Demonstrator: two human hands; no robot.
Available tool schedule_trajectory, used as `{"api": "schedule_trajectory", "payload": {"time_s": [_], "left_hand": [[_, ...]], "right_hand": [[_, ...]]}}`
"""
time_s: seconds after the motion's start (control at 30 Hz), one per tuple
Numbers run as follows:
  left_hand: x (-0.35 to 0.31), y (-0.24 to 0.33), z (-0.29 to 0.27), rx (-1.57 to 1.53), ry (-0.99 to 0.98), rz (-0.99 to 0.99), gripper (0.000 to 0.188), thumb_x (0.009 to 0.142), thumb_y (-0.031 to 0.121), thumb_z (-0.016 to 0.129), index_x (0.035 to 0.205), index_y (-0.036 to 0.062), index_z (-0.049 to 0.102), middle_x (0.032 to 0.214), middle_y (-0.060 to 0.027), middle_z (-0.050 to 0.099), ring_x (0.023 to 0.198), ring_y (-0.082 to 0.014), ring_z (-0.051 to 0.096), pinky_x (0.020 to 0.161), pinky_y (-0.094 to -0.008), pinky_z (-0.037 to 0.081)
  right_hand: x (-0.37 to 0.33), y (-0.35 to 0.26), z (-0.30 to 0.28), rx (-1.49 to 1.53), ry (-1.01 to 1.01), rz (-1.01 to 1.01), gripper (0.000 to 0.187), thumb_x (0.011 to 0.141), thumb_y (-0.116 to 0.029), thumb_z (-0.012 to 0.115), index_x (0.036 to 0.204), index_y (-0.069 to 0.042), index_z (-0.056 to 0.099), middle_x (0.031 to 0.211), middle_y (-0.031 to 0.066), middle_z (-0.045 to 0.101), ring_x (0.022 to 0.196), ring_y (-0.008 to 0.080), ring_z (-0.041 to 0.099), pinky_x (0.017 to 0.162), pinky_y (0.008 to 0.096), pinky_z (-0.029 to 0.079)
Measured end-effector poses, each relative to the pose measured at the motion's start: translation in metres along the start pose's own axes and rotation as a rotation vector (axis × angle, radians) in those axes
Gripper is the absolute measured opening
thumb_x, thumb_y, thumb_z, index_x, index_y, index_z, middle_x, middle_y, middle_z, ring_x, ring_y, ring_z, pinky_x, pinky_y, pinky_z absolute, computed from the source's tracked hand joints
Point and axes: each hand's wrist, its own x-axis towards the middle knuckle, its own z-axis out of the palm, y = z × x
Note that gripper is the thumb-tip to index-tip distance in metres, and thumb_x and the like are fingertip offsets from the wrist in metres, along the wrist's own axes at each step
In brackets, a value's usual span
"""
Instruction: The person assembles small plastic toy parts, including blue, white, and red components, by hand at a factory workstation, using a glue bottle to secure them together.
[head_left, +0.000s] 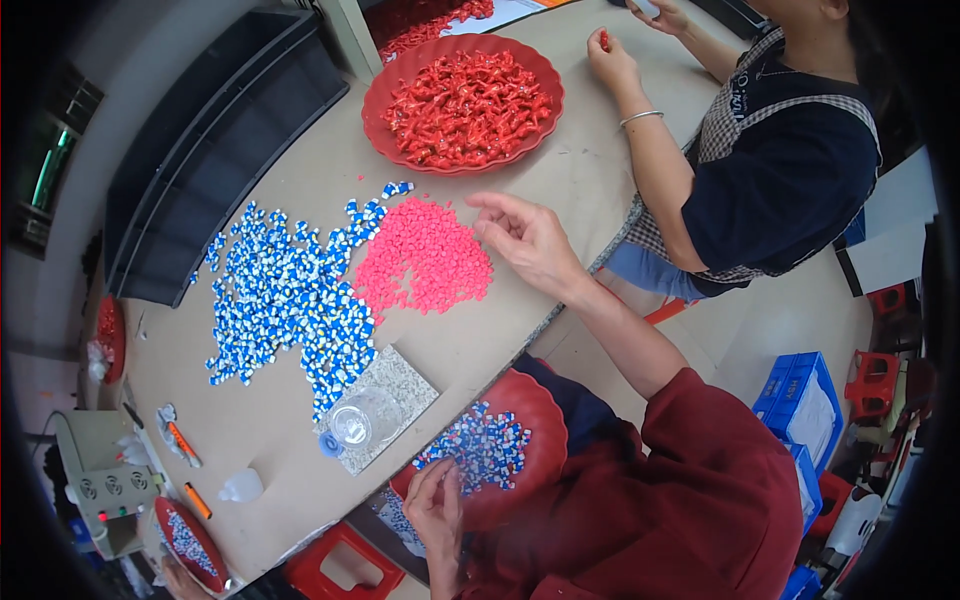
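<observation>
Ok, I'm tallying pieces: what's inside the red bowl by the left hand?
Small blue-and-white pieces lie in the red bowl. The left hand covers part of it; whatever is beneath can't be seen.

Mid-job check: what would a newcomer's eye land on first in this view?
Probably the vivid pink pile mid-table, with the person's right hand just to its right. Next come the broad spread of blue-and-white pieces to its left and the large red bowl beyond, heaped with glossy red pieces. Lower down, the left hand is at a second red bowl.
</observation>
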Motion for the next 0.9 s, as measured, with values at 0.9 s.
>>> {"api": "schedule_trajectory", "payload": {"time_s": [0.9], "left_hand": [[0.027, -0.014, -0.148, -0.056, 0.204, 0.095, 0.019, 0.088, 0.007, 0.056, 0.101, -0.0010, 0.067, 0.085, -0.0171, 0.067, 0.074, -0.0256, 0.061, 0.071, -0.0373, 0.051]], "right_hand": [[-0.006, 0.002, 0.010, -0.638, 0.198, -0.465, 0.014, 0.083, -0.008, 0.067, 0.095, -0.001, 0.069, 0.080, 0.0129, 0.065, 0.074, 0.0293, 0.063, 0.067, 0.0373, 0.052]]}}
